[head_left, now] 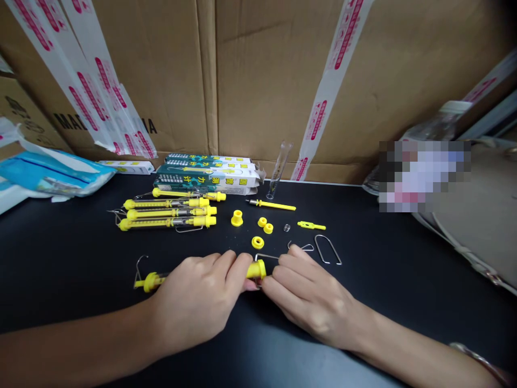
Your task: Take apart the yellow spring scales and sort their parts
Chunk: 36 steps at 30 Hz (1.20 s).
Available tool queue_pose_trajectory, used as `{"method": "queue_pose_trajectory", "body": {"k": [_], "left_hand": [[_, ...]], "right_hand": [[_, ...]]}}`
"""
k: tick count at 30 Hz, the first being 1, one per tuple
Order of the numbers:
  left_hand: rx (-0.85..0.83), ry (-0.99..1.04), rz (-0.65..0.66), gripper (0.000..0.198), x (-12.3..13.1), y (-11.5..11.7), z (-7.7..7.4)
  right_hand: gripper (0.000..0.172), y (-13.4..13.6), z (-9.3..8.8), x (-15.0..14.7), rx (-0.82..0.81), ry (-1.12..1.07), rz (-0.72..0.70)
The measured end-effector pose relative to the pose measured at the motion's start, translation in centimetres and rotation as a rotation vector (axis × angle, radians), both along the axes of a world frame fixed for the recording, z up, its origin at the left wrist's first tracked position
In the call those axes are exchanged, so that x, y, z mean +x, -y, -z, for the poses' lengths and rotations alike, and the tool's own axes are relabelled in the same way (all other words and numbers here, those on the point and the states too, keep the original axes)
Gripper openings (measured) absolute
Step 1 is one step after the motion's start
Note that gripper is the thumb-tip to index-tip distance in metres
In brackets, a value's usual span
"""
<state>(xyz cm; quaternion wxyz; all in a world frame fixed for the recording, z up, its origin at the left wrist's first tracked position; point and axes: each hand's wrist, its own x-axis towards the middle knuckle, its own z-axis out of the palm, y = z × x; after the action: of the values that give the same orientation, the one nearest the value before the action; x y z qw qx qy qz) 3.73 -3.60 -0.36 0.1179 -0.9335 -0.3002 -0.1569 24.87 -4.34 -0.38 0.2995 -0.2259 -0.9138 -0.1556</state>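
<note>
My left hand (202, 299) is closed around a yellow spring scale (151, 281) lying flat on the black table (60, 258). Its hooked end sticks out to the left and its yellow end cap (257, 269) shows between my hands. My right hand (307, 293) has its fingers pinched at that cap, where a thin wire loop (266, 256) comes out. Several finished yellow spring scales (167, 212) lie in a row behind my left hand.
Loose yellow caps (237, 217), a yellow ring (257, 242), a small spring (286, 227), a yellow rod (271, 205), wire hangers (328, 250) and a clear tube (280, 170) lie ahead. Green boxes (210, 173) and cardboard cartons (258, 75) stand behind. A plastic bag (48, 172) sits left.
</note>
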Motion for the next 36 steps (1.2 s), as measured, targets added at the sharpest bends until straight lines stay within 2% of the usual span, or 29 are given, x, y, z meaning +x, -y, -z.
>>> {"method": "queue_pose_trajectory", "body": {"k": [20, 26, 29, 32, 36], "left_hand": [[-0.014, -0.025, -0.001, 0.017, -0.07, 0.32, 0.07], [0.057, -0.003, 0.024, 0.022, -0.11, 0.15, 0.21], [0.076, 0.016, 0.024, 0.025, -0.15, 0.06, 0.29], [0.025, 0.023, 0.004, 0.03, -0.19, -0.01, 0.22], [0.005, 0.029, 0.002, 0.033, -0.29, -0.15, 0.09]], "right_hand": [[0.051, -0.26, -0.15, 0.19, 0.052, 0.013, -0.039], [0.05, -0.08, -0.2, 0.44, 0.042, 0.01, -0.045], [0.046, -0.07, -0.14, 0.51, 0.03, 0.016, -0.005], [0.037, -0.12, -0.07, 0.51, 0.012, 0.035, 0.06], [0.03, -0.02, 0.04, 0.43, -0.054, -0.02, 0.067]]}}
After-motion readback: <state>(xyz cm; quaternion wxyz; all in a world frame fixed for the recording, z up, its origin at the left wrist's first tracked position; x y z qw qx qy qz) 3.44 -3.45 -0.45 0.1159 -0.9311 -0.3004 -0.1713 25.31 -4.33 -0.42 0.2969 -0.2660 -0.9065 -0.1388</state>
